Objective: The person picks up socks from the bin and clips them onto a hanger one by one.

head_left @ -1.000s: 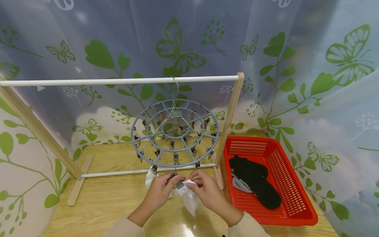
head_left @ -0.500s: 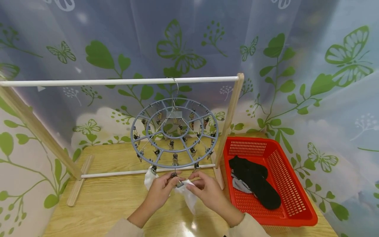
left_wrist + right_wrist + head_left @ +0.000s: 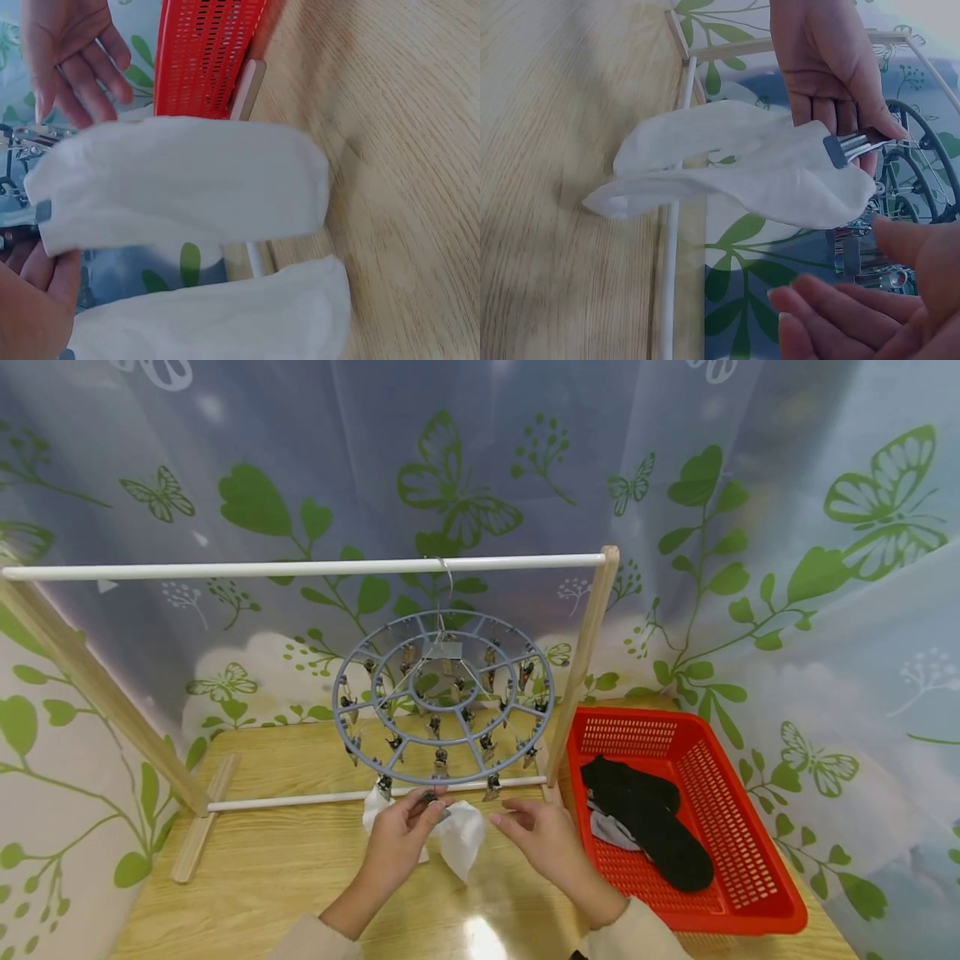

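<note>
A round grey sock drying hanger (image 3: 442, 650) with several dangling metal clips hangs in front of me. At its near edge my left hand (image 3: 396, 842) pinches a metal clip (image 3: 847, 147), whose grey tips bite one edge of a white sock (image 3: 460, 842). The sock hangs down from it, slightly folded. My right hand (image 3: 546, 845) is just right of the sock, fingers loosely extended, holding nothing and apart from the cloth. To the left, partly behind my left hand, a second white sock (image 3: 217, 319) hangs from another clip.
The hanger hooks over the white bar (image 3: 300, 568) of a wooden rack (image 3: 588, 660) standing on the wood table (image 3: 225, 893). On the right sits a red perforated basket (image 3: 720, 793) holding black socks (image 3: 652, 827) and a grey one (image 3: 611, 828). A patterned curtain (image 3: 525, 427) hangs behind.
My right hand has let go of the white sock and drawn off to the right. The sock now hangs from the clip, slightly farther left, with my left hand still on that clip.
</note>
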Motion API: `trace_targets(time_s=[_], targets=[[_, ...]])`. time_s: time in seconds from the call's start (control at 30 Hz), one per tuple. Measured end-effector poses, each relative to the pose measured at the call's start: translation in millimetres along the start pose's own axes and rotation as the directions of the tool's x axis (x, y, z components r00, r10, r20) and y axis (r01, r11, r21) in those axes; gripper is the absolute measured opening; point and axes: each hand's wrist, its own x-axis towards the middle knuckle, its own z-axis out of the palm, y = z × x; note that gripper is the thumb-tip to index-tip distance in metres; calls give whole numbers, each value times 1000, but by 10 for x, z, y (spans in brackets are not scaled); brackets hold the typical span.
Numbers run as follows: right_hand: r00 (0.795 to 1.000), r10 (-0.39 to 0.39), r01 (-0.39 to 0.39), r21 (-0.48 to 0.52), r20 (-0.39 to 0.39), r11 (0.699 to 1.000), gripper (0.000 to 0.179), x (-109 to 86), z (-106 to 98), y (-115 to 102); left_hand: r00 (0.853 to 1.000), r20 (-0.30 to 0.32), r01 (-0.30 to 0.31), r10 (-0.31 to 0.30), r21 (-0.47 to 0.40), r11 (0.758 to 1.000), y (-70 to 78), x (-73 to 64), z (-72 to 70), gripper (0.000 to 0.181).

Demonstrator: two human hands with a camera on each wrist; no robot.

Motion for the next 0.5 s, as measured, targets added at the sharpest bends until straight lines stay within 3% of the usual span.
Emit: trace_targets(time_s=[0.2, 0.37, 0.5], targets=[[1000, 4, -5, 111, 16, 994, 53, 42, 30, -9, 997, -76, -13, 16, 29, 999, 14, -9, -10, 29], [999, -35, 34, 127, 7, 991, 47, 60, 79, -25, 993, -120, -7, 15, 70, 998, -2, -37, -31, 30], [998, -61, 58, 147, 14, 987, 39, 97, 109, -35, 973, -228, -14, 38, 104, 994, -16, -51, -51, 30]])
